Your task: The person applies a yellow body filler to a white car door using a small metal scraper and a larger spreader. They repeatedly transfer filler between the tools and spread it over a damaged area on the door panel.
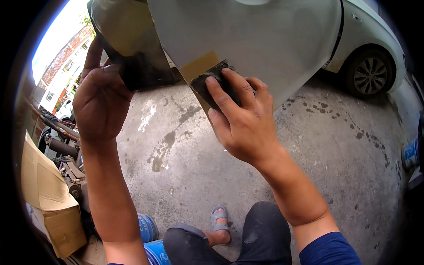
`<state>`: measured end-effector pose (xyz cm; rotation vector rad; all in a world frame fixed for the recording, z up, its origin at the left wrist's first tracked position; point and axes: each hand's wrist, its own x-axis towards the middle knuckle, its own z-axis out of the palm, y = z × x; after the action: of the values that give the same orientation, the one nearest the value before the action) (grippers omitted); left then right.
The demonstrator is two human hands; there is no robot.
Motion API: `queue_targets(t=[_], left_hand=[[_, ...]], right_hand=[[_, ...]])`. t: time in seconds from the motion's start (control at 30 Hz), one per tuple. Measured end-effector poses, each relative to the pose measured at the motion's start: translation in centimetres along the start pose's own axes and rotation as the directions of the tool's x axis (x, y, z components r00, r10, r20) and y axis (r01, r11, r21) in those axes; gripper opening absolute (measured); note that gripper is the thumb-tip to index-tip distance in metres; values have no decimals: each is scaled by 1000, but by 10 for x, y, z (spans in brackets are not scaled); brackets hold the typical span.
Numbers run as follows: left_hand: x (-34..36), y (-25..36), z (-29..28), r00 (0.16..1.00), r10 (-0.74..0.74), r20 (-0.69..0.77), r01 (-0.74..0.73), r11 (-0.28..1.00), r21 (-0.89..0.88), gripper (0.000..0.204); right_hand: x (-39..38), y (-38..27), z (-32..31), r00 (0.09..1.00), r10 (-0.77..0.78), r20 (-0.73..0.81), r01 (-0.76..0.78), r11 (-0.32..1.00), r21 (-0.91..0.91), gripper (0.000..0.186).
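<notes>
A white car body panel (274, 48), likely a door, hangs across the upper middle. A tan strip (201, 65) runs along its lower left corner. Against that corner my right hand (247, 112) presses a thin black pad, perhaps sandpaper (204, 90), with fingers spread over it and the thumb at the panel's edge. To the left is a dark, glossy panel (143, 66) with a yellowish upper area. My left hand (104, 99) grips its left edge, thumb on the near side and fingers partly hidden behind.
A white car (375, 39) with its wheel (370, 73) stands at the right. Stained concrete floor (194, 163) lies below. At left are a cardboard box (62, 229) and metal parts (73, 176). Blue buckets (148, 227) stand by my legs; a blue can (410, 153) is far right.
</notes>
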<state>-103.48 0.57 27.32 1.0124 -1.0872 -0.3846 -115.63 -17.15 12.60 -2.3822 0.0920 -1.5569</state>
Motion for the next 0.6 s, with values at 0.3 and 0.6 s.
queue_targets(t=[0.3, 0.6], left_hand=[[1, -1, -6, 999, -11, -45, 12, 999, 38, 62], [5, 2, -20, 991, -42, 124, 42, 999, 4, 62]], right_hand=[[-39, 22, 23, 1000, 6, 11, -7, 994, 111, 50], [-75, 32, 46, 1000, 30, 6, -31, 987, 157, 55]])
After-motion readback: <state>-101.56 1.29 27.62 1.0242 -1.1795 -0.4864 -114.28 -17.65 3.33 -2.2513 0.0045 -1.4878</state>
